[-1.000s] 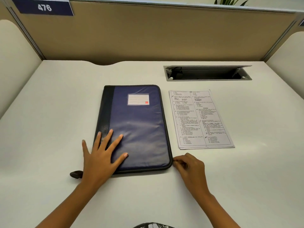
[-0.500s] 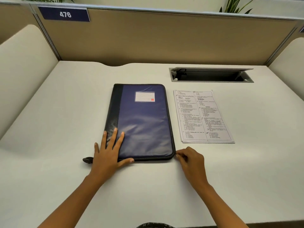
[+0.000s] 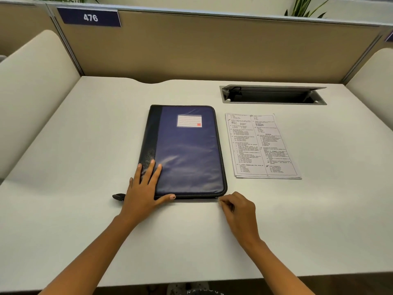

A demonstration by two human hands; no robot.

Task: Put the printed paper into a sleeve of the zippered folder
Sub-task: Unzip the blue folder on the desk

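Observation:
A dark blue zippered folder (image 3: 187, 152) with a black spine strip and a white label lies closed on the white desk (image 3: 85, 231). My left hand (image 3: 144, 188) lies flat on its near left corner, fingers straight. My right hand (image 3: 238, 211) sits at the folder's near right corner, with fingers pinching the small zipper pull (image 3: 217, 198). The printed paper (image 3: 261, 145), a thin stack of text sheets, lies flat just right of the folder, untouched.
A black strap end (image 3: 119, 196) sticks out at the folder's near left. An open cable tray (image 3: 274, 95) is sunk into the desk behind the paper. Beige partitions with a "476" sign (image 3: 90, 17) enclose the desk on three sides.
The view has tilted up and back. My left hand slid toward the folder's near left corner and drew its fingers closer together. My right hand stays at the near right corner.

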